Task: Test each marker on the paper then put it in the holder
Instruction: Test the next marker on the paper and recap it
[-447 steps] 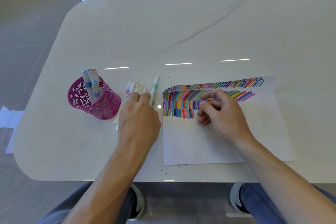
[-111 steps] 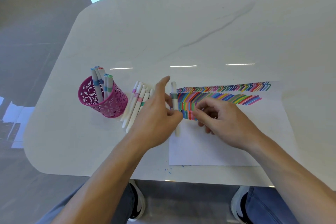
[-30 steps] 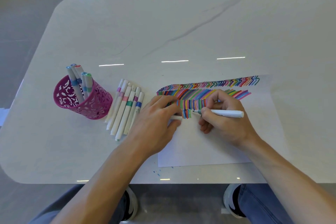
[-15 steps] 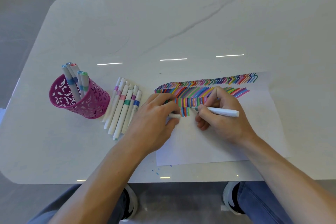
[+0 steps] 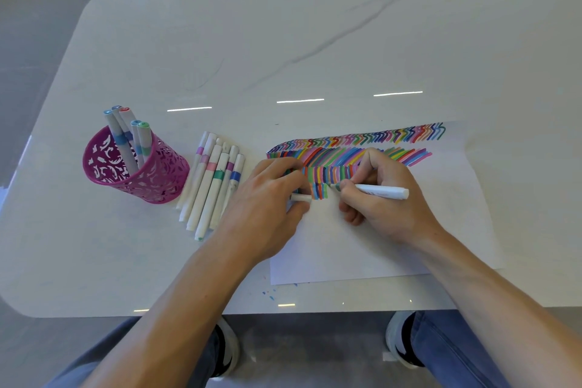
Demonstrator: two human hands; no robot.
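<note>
My right hand [image 5: 382, 198] grips an uncapped white marker [image 5: 378, 191], its tip touching the paper [image 5: 393, 249] at the end of the lowest row of coloured strokes [image 5: 319, 190]. My left hand [image 5: 267, 208] rests on the paper's left edge and pinches the marker's white cap [image 5: 300, 197]. Left of that hand, several capped white markers [image 5: 212, 186] lie side by side on the table. Further left stands the pink perforated holder [image 5: 138, 173] with several markers upright in it.
The white marble-look table [image 5: 283, 41] stretches far beyond the paper. Small blue ink specks [image 5: 269, 293] mark the table near its front edge. My knees and shoes show below that edge.
The marker tip has moved down onto the lowest row of strokes. My left hand stays put with the cap. Earlier, both hands pulled this marker's cap off.
</note>
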